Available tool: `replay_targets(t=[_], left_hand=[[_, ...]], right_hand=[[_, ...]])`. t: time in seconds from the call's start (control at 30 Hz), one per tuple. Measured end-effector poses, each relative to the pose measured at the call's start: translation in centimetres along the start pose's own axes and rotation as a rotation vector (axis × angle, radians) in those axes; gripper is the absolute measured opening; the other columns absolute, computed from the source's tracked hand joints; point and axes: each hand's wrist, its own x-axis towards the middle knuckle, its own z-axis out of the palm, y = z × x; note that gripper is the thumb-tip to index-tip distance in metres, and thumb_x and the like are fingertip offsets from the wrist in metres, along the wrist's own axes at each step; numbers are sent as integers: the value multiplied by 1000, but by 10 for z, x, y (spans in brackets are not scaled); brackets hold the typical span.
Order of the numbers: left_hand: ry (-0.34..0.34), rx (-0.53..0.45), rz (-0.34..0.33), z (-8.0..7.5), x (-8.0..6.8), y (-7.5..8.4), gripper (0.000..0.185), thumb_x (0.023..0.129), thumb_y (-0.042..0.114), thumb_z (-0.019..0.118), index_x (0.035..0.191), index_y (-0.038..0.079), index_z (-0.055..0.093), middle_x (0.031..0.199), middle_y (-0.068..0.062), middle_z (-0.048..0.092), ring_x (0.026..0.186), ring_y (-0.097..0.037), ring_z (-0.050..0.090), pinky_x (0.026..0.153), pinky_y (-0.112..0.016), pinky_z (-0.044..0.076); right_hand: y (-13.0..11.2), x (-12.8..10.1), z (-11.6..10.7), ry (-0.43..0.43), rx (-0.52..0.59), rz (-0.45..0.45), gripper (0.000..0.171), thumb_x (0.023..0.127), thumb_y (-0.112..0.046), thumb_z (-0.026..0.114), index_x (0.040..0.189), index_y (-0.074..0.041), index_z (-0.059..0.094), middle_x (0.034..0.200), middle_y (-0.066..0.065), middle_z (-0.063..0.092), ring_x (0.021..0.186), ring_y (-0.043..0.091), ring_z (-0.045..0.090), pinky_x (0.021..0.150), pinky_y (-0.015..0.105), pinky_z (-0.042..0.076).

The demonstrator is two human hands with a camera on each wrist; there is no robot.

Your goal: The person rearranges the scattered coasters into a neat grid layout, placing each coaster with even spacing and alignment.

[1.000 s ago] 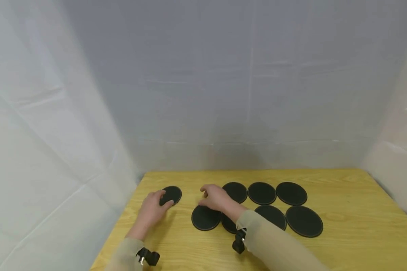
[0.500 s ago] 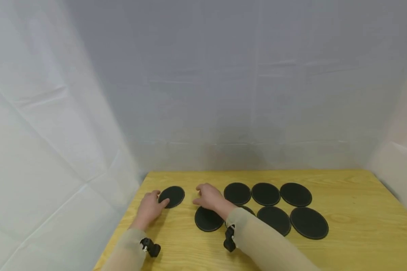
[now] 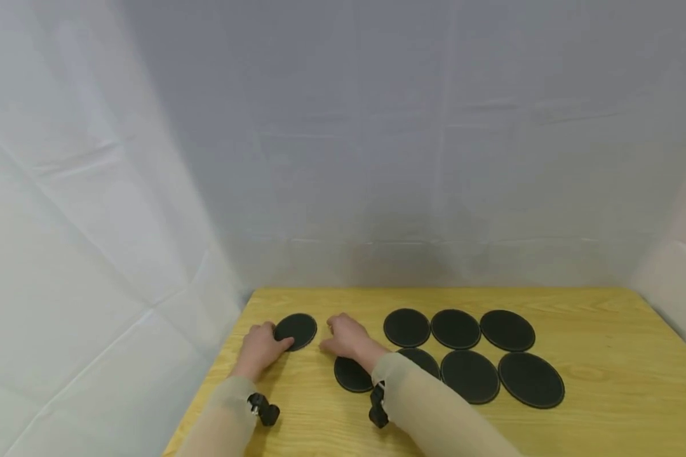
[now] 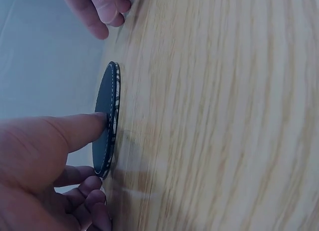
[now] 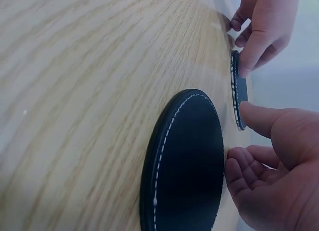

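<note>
A round black coaster [image 3: 297,331] with pale stitching lies at the left of the wooden table, patterned along its edge in the left wrist view. My left hand [image 3: 260,350] pinches its near-left side: the thumb [image 4: 84,130] rests on top and the other fingers curl at the rim. Just right of it, my right hand [image 3: 345,337] hovers low over the table with relaxed, slightly bent fingers and nothing between them. Under that wrist sits another black coaster [image 5: 189,166], partly hidden by the hand and sleeve in the head view.
Several more black coasters stand in two rows to the right, including a back-row coaster [image 3: 407,327] and a front-right coaster [image 3: 531,379]. My right sleeve [image 3: 434,400] covers part of the front row. White sheeting [image 3: 411,158] closes off the table's back and sides.
My right hand has moved left, from above the front-row coaster toward the left coaster. The left hand stays at its coaster with a small thumb shift. The head view has turned slightly left.
</note>
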Motion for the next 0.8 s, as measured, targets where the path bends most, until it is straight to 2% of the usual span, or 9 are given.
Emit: replay_targets(t=[0.2,0.37,0.53,0.67,0.8], left_hand=[[-1,-29,-19,1,2,-1,60,100,35,83,127,-15,63,119,-33,67,112,-52,66,98,-64,54],[7,-55,-30,5,0,0,60,97,34,86,123,-14,65,114,-30,70,107,-48,69,94,-62,56],[23,-85,-2,7,-5,11,59,95,33,89,121,-15,64,112,-29,71,105,-46,70,93,-60,57],[47,-111,6,13,-7,13,57,95,31,89,119,-13,62,108,-27,71,100,-43,71,90,-58,57],[60,-129,9,17,-8,12,57,94,30,89,119,-13,61,106,-28,70,97,-42,71,88,-58,58]], right_hand=[[-3,4,7,-2,-43,32,53,97,-27,84,138,5,70,130,21,67,120,37,67,106,49,54],[-6,4,13,25,-88,42,50,95,-25,87,134,3,72,123,19,67,114,36,67,101,48,56],[-9,3,14,61,-139,44,44,93,-24,89,126,1,75,113,16,66,105,33,68,96,46,58],[-9,3,14,75,-132,44,38,93,-23,90,120,0,76,109,15,67,100,32,67,93,46,59],[-8,4,14,70,-84,53,39,92,-21,91,120,1,76,110,16,68,101,32,68,92,47,59]])
